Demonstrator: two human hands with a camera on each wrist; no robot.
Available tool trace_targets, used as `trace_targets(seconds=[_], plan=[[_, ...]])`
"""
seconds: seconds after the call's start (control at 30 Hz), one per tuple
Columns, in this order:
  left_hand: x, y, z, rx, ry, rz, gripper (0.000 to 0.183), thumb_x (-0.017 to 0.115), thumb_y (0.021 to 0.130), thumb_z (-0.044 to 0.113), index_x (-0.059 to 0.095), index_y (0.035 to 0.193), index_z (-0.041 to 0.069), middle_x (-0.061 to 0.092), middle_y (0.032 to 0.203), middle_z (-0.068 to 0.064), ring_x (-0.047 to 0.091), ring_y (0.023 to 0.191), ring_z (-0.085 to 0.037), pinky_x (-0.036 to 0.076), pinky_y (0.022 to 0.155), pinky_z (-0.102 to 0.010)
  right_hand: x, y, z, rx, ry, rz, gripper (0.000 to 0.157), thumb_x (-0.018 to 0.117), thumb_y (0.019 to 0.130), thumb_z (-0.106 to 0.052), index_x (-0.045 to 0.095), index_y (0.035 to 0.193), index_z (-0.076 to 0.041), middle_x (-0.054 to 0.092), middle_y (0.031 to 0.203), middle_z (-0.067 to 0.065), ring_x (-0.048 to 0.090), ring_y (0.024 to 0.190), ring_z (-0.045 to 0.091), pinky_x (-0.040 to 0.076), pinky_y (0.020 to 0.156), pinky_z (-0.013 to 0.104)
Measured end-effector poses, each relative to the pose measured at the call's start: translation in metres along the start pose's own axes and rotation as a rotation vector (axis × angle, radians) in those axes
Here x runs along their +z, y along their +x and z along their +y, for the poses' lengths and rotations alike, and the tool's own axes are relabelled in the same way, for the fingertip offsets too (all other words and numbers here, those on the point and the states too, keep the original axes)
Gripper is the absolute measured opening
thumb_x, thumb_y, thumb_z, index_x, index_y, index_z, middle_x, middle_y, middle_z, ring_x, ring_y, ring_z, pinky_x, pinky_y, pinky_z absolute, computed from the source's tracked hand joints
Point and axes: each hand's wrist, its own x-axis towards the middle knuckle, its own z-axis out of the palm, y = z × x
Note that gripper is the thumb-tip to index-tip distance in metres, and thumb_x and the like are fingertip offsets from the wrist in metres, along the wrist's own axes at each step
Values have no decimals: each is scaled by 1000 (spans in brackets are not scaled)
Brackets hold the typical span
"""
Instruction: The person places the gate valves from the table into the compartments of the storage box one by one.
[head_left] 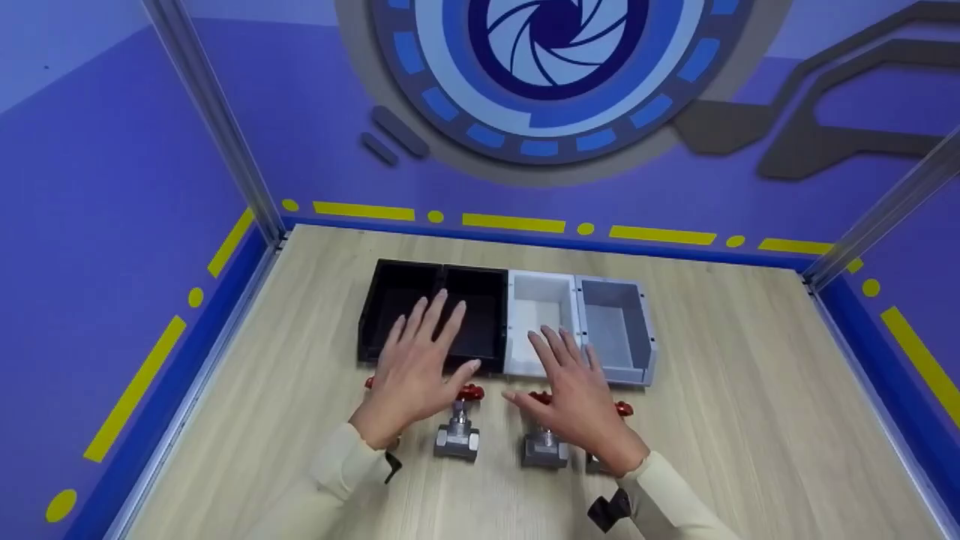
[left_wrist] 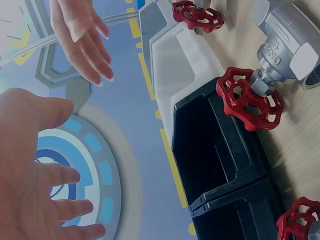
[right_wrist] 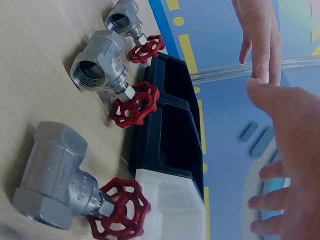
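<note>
Both bare hands hover above the table, fingers spread, holding nothing. My left hand (head_left: pixel 411 375) appears over the front of the black bins (head_left: pixel 480 322) and partly covers a valve behind it. Nearest to my right hand (head_left: pixel 579 397) are the white bin (head_left: pixel 538 309) and the grey bin (head_left: pixel 609 326). Several metal gate valves with red handwheels stand in a row before the bins. One valve (head_left: pixel 456 439) shows beside the left thumb, another valve (head_left: pixel 545 448) beside the right hand. In the left wrist view a red handwheel (left_wrist: pixel 248 98) is apart from the fingers; likewise a handwheel (right_wrist: pixel 121 210) in the right wrist view.
The bins stand side by side on a wooden table (head_left: pixel 750 420). A purple-blue printed panel (head_left: pixel 525 187) rises behind it, with side panels left and right. Metal posts (head_left: pixel 217 120) mark the back corners. A black strap (head_left: pixel 609 510) hangs at the right wrist.
</note>
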Motion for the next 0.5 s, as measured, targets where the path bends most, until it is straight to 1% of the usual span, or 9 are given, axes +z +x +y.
trace_targets(seconds=[0.13, 0.23, 0.4, 0.5], plan=[[0, 0, -2, -26, -13, -26, 77, 41, 93, 63, 16, 156, 27, 13, 164, -4, 18, 150, -29, 22, 118, -54, 2, 1, -3, 25, 46, 11, 89, 48, 83, -75, 33, 152, -21, 36, 156, 8, 29, 146, 31, 21, 114, 63], [0, 0, -4, -45, -20, -34, 75, 38, 95, 63, 16, 156, 27, 13, 164, -4, 17, 150, -29, 21, 119, -54, 5, 1, -5, 38, 58, -7, 89, 46, 83, -77, 32, 152, -22, 35, 157, 6, 28, 147, 30, 21, 115, 62], [0, -1, -9, -54, -40, -14, 72, 36, 96, 62, 18, 156, 27, 15, 164, -4, 19, 150, -29, 21, 119, -53, 9, 2, -8, 28, 78, -4, 88, 52, 83, -72, 32, 152, -22, 35, 156, 6, 29, 146, 31, 22, 116, 60], [0, -2, -12, -57, -48, -5, 72, 36, 96, 62, 18, 156, 27, 16, 164, -4, 19, 150, -29, 21, 119, -53, 11, 2, -9, 17, 86, 2, 87, 53, 83, -72, 32, 152, -22, 36, 156, 6, 30, 145, 31, 23, 116, 59]])
